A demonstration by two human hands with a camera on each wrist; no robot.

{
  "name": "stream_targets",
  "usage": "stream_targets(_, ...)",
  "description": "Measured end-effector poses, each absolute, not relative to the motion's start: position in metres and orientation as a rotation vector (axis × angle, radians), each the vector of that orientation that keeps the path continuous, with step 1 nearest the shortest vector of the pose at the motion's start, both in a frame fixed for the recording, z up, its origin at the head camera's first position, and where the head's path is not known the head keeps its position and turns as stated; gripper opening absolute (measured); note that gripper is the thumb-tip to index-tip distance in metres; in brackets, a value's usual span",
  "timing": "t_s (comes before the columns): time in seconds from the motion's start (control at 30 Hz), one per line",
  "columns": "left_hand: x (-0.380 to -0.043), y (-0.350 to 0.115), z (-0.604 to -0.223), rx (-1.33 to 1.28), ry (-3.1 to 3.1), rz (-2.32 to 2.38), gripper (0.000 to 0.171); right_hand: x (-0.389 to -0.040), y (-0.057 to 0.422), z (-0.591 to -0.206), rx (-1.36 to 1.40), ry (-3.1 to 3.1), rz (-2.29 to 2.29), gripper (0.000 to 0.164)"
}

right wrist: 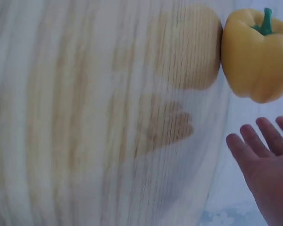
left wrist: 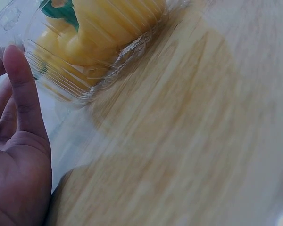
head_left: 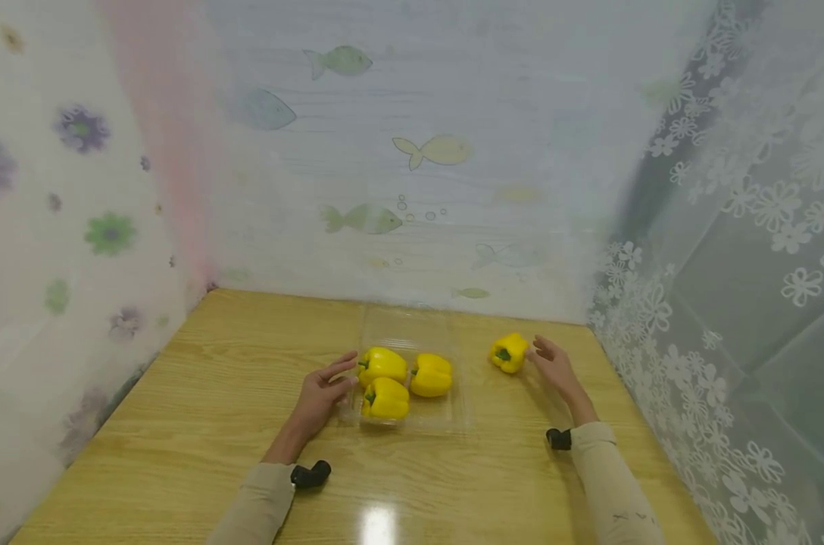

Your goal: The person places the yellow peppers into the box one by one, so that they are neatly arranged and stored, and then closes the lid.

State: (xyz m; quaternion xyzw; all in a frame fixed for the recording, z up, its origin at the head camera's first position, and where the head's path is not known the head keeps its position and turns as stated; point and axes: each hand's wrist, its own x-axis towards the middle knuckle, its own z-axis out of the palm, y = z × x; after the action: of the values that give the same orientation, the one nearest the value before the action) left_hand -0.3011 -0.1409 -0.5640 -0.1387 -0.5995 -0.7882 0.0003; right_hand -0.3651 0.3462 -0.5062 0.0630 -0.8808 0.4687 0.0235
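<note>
At 9 o'clock, the edge of a clear plastic box (head_left: 446, 415) is touched by the left hand (head_left: 319, 397), its fingers stretched out straight, the thumb spread apart from them! Inside, three yellow peppers are cradled: one pepper (head_left: 382, 367) at 10 o'clock, a second pepper (head_left: 388, 401) at 7 o'clock, a third pepper (head_left: 432, 376) at 3 o'clock. A see-through lid (head_left: 408, 325) is laid back at 12 o'clock. Across to the 2 o'clock side of the box, where a lone yellow pepper (head_left: 514, 350) is seated on the wooden table (head_left: 201, 409), apart from the plastic. Its 3 o'clock flank is faced by the right hand (head_left: 555, 369), fingers extended and parted, nothing gripped; in the right wrist view a gap is seen below the pepper, above four fingertips. Whether it is brushed by the thumb cannot be told. At 12 o'clock, beyond the table, a fish-print sheet (head_left: 521, 98) is hung.
</note>
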Motion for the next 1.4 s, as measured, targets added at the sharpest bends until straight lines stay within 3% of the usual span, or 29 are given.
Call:
stream_targets(0.23, -0.300, -0.140, -0.564, -0.434, -1.861, -2.504, 0.049, -0.365, 0.340, -0.506, 0.380, -2.743, 1.575, 0.071)
stream_targets(0.47, -0.297, -0.139, -0.564, -0.417, -1.876, -2.495, 0.048, -0.357, 0.330, -0.494, 0.244, -2.804, 1.527, 0.079)
stream_targets(1.0, -0.301, -0.141, -0.565, -0.399, -1.928, -2.466, 0.045, -0.366, 0.320, -0.513, 0.185, -2.780, 1.547, 0.073)
stream_targets(1.4, -0.302, -0.141, -0.564, -0.387, -1.917, -2.458, 0.043, -0.349, 0.298, -0.482, 0.204, -2.789, 1.663, 0.068)
